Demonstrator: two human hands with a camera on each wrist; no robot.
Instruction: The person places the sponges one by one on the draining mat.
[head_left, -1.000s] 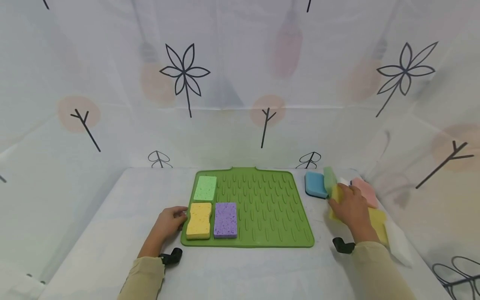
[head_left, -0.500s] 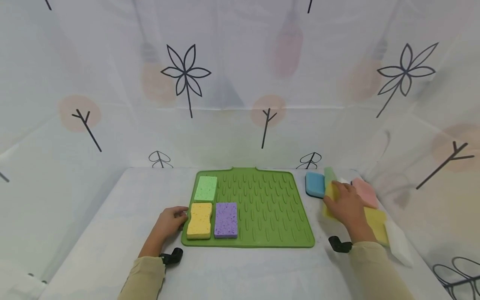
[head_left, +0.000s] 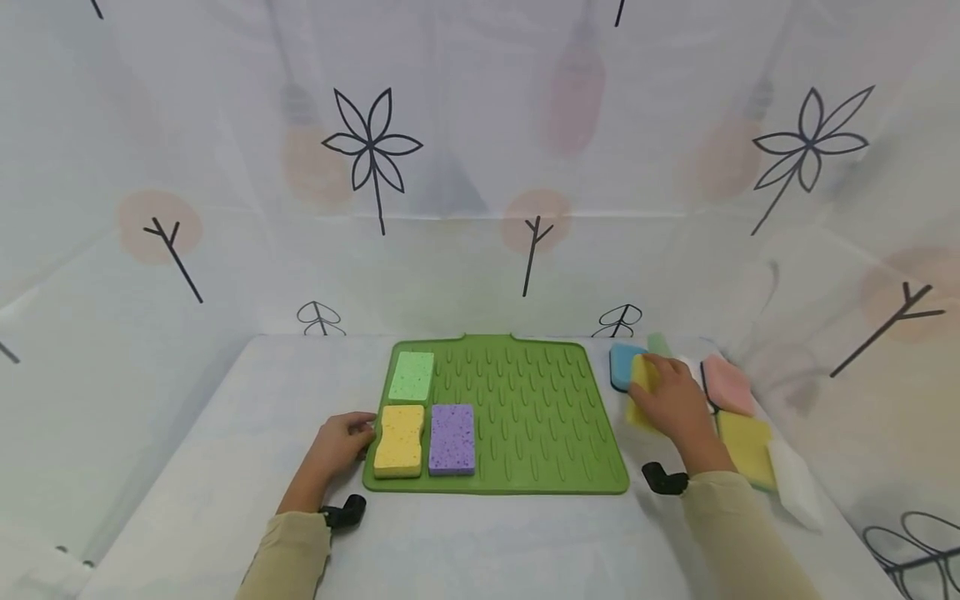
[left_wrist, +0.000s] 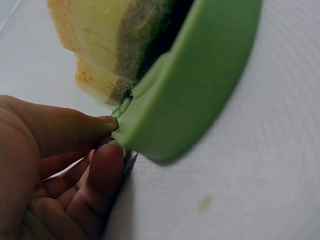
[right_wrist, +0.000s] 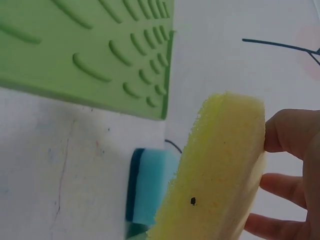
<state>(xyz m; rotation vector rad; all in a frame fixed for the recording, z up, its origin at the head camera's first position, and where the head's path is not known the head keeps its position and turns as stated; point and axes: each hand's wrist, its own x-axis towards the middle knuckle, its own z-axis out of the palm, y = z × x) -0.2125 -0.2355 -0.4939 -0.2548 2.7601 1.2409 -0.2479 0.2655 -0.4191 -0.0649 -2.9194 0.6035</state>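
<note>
My left hand (head_left: 339,444) pinches the left edge of a green silicone drying mat (head_left: 540,408) between thumb and fingers; the left wrist view shows this grip on the mat's rim (left_wrist: 180,95). My right hand (head_left: 677,410) holds a pale yellow sponge (right_wrist: 215,165) by its side, tilted, off the mat's right edge. From the head view this sponge overlaps a blue sponge (head_left: 622,365) behind it. On the mat's left part lie a light green sponge (head_left: 411,377), a yellow wavy-sided sponge (head_left: 398,442) with a dark underside, and a purple sponge (head_left: 452,440).
Right of the mat lie a pink sponge (head_left: 729,385), another yellow sponge (head_left: 745,446) and a white cloth-like piece (head_left: 795,483). A green sponge (head_left: 658,343) shows partly behind my right hand. A printed white curtain (head_left: 450,275) hangs behind the table.
My right hand has moved left with the yellow sponge, away from the pile and in front of the blue sponge. The left hand stays at the mat's edge.
</note>
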